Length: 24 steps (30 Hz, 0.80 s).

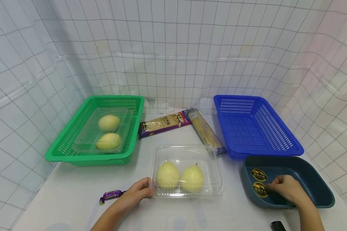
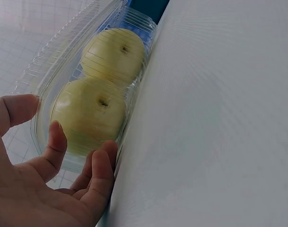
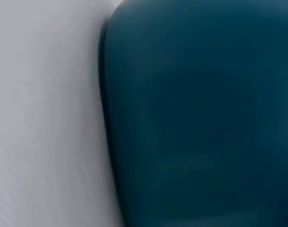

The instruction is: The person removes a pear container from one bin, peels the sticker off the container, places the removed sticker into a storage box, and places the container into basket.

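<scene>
My left hand (image 1: 137, 194) touches the left edge of a clear plastic clamshell box (image 1: 209, 158) with two pale yellow pears (image 1: 168, 175) inside. Seen from the left wrist, its fingers are spread around the box's corner. In the teal tray (image 1: 302, 165), two black-and-yellow stickers (image 1: 259, 175) lie at the left. My right hand (image 1: 289, 190) reaches into this tray, its bent fingertips at the right edge of the nearer sticker. Whether they pinch it is hidden. Only the tray's teal surface (image 3: 196, 113) and the white table show in the right wrist view.
A green basket (image 1: 130, 157) at left holds another clear box of pears (image 1: 109, 123). A blue basket (image 1: 240, 128) stands behind the tray. Noodle packs (image 1: 164, 124) lie at the back. A purple-wrapped candy (image 1: 111, 194) lies by my left hand, a black object (image 1: 277, 226) at the front right.
</scene>
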Motion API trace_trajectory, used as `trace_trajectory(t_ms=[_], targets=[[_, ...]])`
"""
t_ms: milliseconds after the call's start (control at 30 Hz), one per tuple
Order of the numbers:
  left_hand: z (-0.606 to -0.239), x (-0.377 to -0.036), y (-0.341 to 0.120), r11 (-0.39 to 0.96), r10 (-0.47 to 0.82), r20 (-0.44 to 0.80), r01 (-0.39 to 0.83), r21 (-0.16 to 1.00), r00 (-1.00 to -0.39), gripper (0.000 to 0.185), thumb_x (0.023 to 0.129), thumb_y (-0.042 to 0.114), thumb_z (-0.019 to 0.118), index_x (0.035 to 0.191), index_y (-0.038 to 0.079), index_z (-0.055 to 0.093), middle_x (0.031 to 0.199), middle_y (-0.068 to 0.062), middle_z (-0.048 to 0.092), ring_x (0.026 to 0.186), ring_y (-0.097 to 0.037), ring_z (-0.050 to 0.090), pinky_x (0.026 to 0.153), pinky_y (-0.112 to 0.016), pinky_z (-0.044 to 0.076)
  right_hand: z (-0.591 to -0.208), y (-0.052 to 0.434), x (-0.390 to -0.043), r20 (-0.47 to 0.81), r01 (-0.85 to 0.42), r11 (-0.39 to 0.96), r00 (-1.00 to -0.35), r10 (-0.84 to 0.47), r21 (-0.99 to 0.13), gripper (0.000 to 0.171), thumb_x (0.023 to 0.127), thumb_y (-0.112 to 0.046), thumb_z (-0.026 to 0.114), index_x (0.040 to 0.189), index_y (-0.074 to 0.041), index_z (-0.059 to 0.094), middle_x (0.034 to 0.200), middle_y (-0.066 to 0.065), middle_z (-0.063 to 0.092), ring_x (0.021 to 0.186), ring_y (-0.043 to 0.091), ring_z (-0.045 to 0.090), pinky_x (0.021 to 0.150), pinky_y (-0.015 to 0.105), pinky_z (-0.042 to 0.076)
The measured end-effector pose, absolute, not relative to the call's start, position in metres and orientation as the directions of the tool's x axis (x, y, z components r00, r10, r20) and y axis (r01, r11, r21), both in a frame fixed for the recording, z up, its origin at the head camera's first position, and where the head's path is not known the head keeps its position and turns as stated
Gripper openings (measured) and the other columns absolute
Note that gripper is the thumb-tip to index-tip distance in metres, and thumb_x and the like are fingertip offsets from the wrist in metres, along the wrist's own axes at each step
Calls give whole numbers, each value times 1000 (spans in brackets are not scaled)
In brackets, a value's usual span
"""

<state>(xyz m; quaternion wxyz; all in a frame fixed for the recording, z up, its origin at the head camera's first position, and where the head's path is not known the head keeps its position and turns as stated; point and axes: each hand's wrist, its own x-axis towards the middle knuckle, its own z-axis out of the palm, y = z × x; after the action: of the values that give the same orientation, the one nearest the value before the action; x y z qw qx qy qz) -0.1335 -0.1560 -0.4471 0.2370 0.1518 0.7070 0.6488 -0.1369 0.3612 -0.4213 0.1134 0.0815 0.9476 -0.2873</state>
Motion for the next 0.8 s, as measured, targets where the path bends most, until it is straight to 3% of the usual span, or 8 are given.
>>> trace_trajectory(t_ms=[133, 233, 433, 600, 800], targets=[[-448, -133, -157, 99, 523, -124, -84, 992, -844, 6, 89, 6, 52, 89, 10, 48, 92, -3, 50, 89, -17, 47, 82, -33, 41, -417, 358, -134, -160, 218, 785, -975, 152, -579, 38, 95, -37, 62, 82, -1, 61, 72, 2, 51, 67, 18, 45, 57, 31, 37], [-449, -133, -157, 95, 514, -129, -93, 991, -848, 2, 89, 7, 51, 89, 9, 50, 89, -2, 50, 87, -16, 47, 80, -32, 41, -413, 350, -131, -71, 224, 746, -970, 231, -627, 44, 95, -44, 60, 89, 0, 61, 77, 3, 52, 68, 17, 45, 55, 30, 37], [-453, -133, -158, 65, 509, -123, -104, 992, -852, 1, 89, 6, 50, 88, 6, 50, 85, -1, 49, 82, -14, 46, 76, -30, 41, -399, 317, -125, 162, 78, 643, -938, 305, -762, 35, 94, -37, 65, 91, -2, 62, 76, 0, 61, 68, 10, 53, 55, 25, 41], [-452, -133, -157, 56, 504, -134, -122, 991, -853, 3, 89, 6, 50, 87, 8, 49, 84, -1, 49, 81, -13, 46, 76, -31, 40, -389, 281, -123, 279, -125, 534, -935, 218, -836, 20, 94, -17, 66, 94, 3, 63, 79, -4, 66, 73, 8, 62, 62, 19, 50], [-449, -133, -157, 72, 496, -145, -126, 989, -856, 3, 88, 6, 49, 86, 8, 49, 84, -1, 49, 81, -14, 46, 76, -32, 40, -393, 238, -131, 313, -270, 491, -950, 7, -828, 21, 97, -13, 62, 111, 4, 62, 105, 8, 65, 95, 4, 61, 78, 15, 49]])
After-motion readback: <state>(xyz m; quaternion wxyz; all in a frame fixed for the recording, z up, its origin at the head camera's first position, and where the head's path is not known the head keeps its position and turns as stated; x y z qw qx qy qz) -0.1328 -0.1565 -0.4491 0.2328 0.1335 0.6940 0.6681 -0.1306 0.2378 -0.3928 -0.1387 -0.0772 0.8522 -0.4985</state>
